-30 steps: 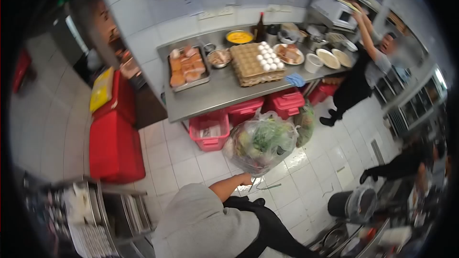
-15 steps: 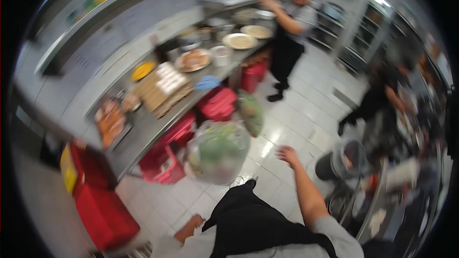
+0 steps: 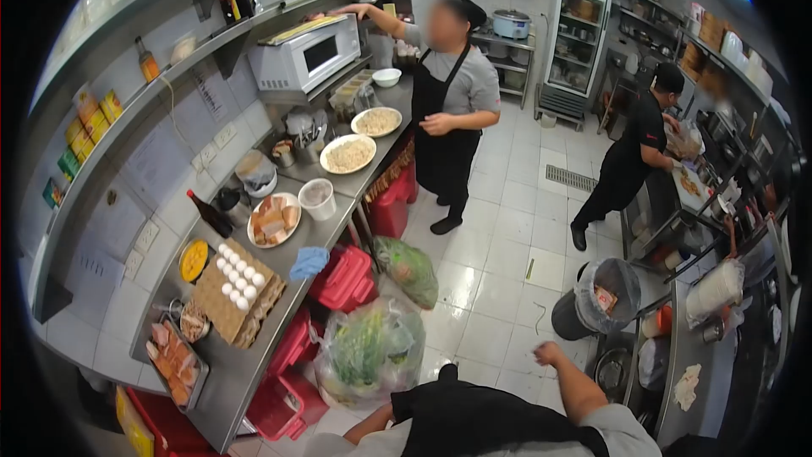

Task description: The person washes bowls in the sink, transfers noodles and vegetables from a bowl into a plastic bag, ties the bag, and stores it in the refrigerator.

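Observation:
My right hand (image 3: pixel 550 355) hangs in the air over the tiled floor, fingers loosely apart, holding nothing. A black trash bin lined with a clear bag (image 3: pixel 606 286) stands nearest to it, apart from the fingers. On my left only the forearm shows; the hand is hidden at the edge of my black apron (image 3: pixel 499 419). Just ahead of that arm, a large clear bag of green vegetables (image 3: pixel 372 347) rests on the floor. Beside it are red plastic crates (image 3: pixel 292 406) and a smaller bag of greens (image 3: pixel 408 271).
The steel counter (image 3: pixel 292 305) on the left bears an egg tray (image 3: pixel 239 275), a plate of meat pieces (image 3: pixel 273 220) and a blue cloth (image 3: pixel 309 263). One person (image 3: pixel 452 101) stands by the microwave (image 3: pixel 309 59); another (image 3: pixel 630 152) works at the right counter.
My view has shifted forward and sharpened. My right hand sits lower in view, and my left hand has gone out of sight. The person by the microwave now reaches one arm over its top.

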`<action>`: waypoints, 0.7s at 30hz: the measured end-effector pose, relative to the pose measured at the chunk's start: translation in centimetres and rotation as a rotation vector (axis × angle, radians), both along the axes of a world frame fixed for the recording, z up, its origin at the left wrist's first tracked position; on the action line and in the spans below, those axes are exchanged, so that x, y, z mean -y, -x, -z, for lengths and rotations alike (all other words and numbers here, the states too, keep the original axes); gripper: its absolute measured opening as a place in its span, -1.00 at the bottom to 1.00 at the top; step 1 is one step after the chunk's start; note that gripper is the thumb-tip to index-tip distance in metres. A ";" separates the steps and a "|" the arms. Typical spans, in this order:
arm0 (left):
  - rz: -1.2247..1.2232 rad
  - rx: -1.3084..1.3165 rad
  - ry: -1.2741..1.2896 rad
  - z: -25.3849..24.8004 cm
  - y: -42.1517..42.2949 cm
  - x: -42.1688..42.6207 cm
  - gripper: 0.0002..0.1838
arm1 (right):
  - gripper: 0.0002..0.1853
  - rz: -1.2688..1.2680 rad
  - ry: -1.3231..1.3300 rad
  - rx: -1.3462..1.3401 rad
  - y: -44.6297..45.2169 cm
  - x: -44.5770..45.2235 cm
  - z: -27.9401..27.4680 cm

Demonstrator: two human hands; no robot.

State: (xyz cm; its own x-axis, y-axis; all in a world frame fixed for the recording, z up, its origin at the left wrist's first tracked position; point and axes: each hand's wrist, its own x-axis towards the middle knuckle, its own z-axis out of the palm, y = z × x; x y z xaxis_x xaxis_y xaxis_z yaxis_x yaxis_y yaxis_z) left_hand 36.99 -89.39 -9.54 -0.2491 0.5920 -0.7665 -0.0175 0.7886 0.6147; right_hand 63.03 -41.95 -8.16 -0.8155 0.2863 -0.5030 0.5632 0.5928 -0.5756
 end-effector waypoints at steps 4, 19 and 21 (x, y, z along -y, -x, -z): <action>-0.040 0.248 -0.095 -0.9 5.2 -4.3 -0.59 | -0.85 1.167 0.407 -0.034 -7.1 0.8 -7.7; 0.439 -0.253 -0.121 -5.6 8.5 -21.3 -0.42 | -0.80 1.070 0.643 0.356 -7.6 9.2 -11.6; 0.415 -0.255 0.046 -5.3 10.1 -20.9 -0.43 | -0.77 0.500 0.493 -0.223 -10.8 6.9 -8.2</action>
State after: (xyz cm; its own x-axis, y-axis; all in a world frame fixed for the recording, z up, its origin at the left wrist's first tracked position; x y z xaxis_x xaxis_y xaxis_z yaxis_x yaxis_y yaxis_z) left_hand 26.89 -68.46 -4.27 -0.1822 0.6478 -0.7397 0.4507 0.7236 0.5227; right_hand 73.85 -48.81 0.05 -0.7450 0.4343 -0.5063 0.5366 -0.0608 -0.8417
